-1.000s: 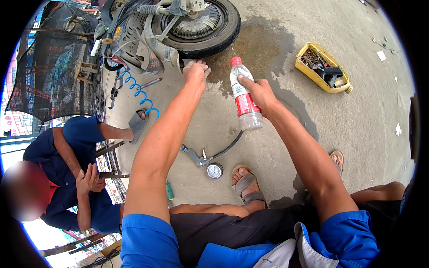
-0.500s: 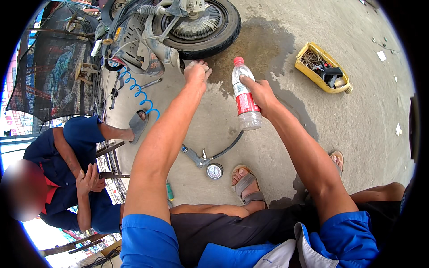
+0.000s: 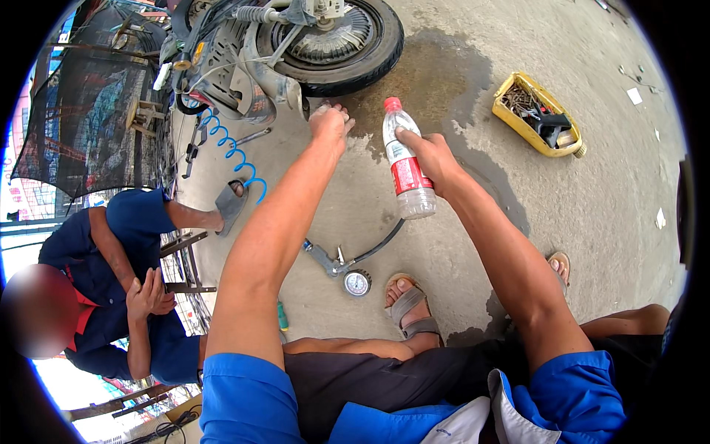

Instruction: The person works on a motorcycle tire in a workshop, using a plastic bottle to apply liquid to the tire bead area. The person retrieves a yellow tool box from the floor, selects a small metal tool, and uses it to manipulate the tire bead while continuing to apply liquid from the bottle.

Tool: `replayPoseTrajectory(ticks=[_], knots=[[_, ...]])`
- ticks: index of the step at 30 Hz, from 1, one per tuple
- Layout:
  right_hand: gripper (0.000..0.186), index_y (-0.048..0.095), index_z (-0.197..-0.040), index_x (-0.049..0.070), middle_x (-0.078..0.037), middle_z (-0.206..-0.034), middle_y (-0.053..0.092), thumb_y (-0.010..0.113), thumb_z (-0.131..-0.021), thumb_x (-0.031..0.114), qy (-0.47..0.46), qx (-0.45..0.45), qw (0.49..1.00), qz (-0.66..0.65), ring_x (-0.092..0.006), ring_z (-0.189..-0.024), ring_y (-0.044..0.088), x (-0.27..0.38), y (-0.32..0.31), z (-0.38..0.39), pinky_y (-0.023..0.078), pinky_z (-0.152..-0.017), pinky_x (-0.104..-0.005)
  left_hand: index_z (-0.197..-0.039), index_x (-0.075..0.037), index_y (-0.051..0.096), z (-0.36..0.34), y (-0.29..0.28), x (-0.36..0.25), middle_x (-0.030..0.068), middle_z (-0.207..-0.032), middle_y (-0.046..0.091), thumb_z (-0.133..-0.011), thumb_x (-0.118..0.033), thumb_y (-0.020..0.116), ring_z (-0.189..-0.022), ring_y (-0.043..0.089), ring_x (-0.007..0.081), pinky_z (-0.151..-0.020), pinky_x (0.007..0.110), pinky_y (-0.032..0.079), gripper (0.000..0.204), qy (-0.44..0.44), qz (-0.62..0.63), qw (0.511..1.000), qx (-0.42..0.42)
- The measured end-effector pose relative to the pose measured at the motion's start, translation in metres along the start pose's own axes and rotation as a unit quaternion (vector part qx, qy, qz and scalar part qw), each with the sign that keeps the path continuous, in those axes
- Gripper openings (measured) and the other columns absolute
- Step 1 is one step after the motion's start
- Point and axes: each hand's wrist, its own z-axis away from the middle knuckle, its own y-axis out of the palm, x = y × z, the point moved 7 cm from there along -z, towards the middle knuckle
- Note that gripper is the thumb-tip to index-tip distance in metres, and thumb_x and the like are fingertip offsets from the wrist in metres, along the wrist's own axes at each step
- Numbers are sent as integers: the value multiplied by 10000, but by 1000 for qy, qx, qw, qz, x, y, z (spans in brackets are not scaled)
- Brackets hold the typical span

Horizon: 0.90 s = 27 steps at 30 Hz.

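My right hand (image 3: pixel 433 159) is closed around a clear plastic bottle (image 3: pixel 400 140) with a red cap and a red-and-white label. The bottle tilts slightly, cap end away from me; how much liquid is inside is hard to see. Just below the tyre (image 3: pixel 355 85) of a motorbike's wheel, beside a grey fender (image 3: pixel 285 85), is my left hand (image 3: pixel 330 127). Its fingers are curled, and what they hold, if anything, is hidden. Between my forearms, a tyre inflator with a round gauge (image 3: pixel 357 283) and black hose lies on the concrete.
A yellow cut-open container (image 3: pixel 521 122) holding small metal parts and a black tool lies to the right. Wet patches (image 3: pixel 444 66) darken the ground. A coiled blue hose (image 3: pixel 235 152) runs at left, near a seated person (image 3: pixel 111 288). A green-handled tool (image 3: pixel 282 317) lies by my leg.
The bottle has tipped a little and shifted slightly toward me. My left hand stays by the tyre. The whole view has moved very slightly.
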Motion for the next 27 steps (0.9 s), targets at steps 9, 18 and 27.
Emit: replayPoseTrajectory(ticks=[9, 18, 27], knots=[[468, 608, -897, -135, -164, -730, 643, 665, -841, 326, -23, 34, 998, 39, -202, -548, 635, 2, 10, 4, 512, -472, -358, -1411, 25, 286, 6, 5, -3, 159, -1383, 406, -769, 197, 432, -1219, 479, 290, -1012, 497, 443, 680, -4, -1, 1000, 9], [475, 617, -901, -125, -153, -723, 647, 684, -835, 340, 5, 96, 993, 68, -189, -546, 632, 4, 21, 15, 505, -474, -340, -1430, 74, 219, 0, 13, -1, 240, -1395, 392, -802, 177, 456, -1230, 482, 340, -1017, 508, 430, 679, -7, 32, 998, 53], [501, 572, -927, -140, -161, -736, 631, 647, -847, 349, 10, 9, 1000, -6, -205, -539, 628, 1, -3, 3, 516, -470, -352, -1439, 71, 191, 0, 22, 12, 220, -1417, 372, -805, 183, 448, -1273, 447, 352, -1068, 507, 382, 694, -54, 16, 994, 95]])
